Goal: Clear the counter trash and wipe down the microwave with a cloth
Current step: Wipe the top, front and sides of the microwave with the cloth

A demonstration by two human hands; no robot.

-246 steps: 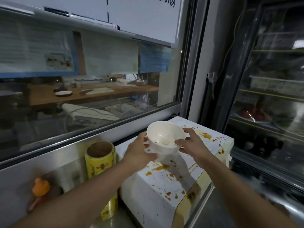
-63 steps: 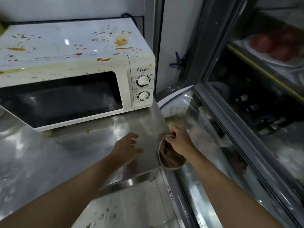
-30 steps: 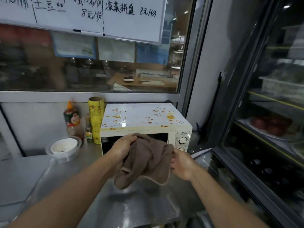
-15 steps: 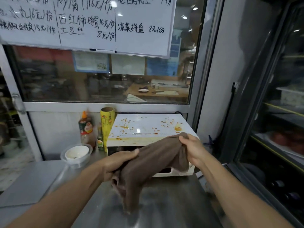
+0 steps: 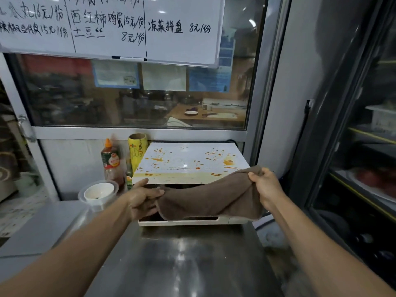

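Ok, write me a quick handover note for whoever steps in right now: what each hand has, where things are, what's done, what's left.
Left hand: grips the left end of the brown cloth.
Right hand: pinches the cloth's right end, raised higher.
The cloth hangs stretched between both hands in front of the microwave, not on its top.
Microwave top: orange sauce splatters all over; none looks wiped.
White bowl sits inside a clear container on the counter, left of the microwave, beside the sauce bottle and yellow roll.
Left: wipe the top, then the front; clear the bowl.

Steel counter (image 5: 192, 264) — stained microwave (image 5: 188, 163), bowl in tub (image 5: 98, 191), sauce bottle (image 5: 111, 161), yellow roll (image 5: 137, 153).
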